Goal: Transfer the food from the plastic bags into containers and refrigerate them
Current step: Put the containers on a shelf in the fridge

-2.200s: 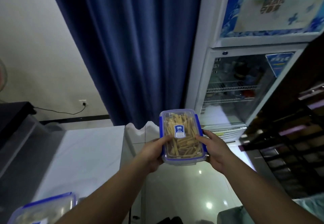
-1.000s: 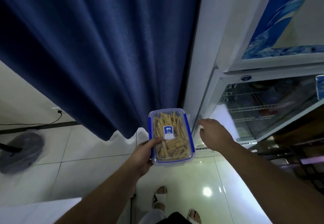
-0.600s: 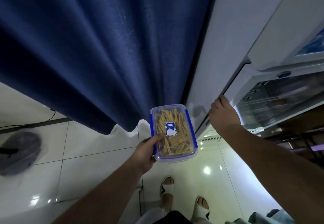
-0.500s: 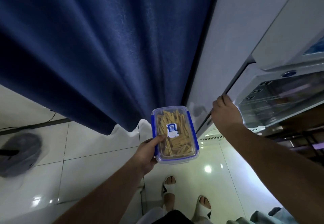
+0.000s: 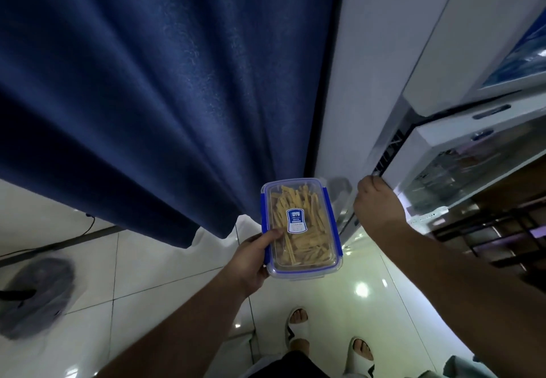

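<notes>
A clear rectangular container (image 5: 307, 247) with blue clips and a blue label holds yellow food strips, its lid on. My left hand (image 5: 251, 258) grips its near left corner, thumb on the lid, and holds it level in front of me. My right hand (image 5: 376, 204) curls its fingers round the left edge of the glass fridge door (image 5: 461, 170). The door stands slightly ajar, with a dark gap along its hinge-free edge. The white fridge (image 5: 375, 61) rises at the right, shelves dimly visible through the glass.
A dark blue curtain (image 5: 153, 88) hangs left of the fridge, close behind the container. A floor fan (image 5: 35, 292) stands at the lower left on the glossy tiled floor (image 5: 165, 262). My feet in white slippers (image 5: 298, 327) are below. A dark rack (image 5: 508, 235) sits at the right.
I walked up to the fridge. My right hand let go of the container, took the door's edge and has pulled it slightly open; my left hand alone keeps the container.
</notes>
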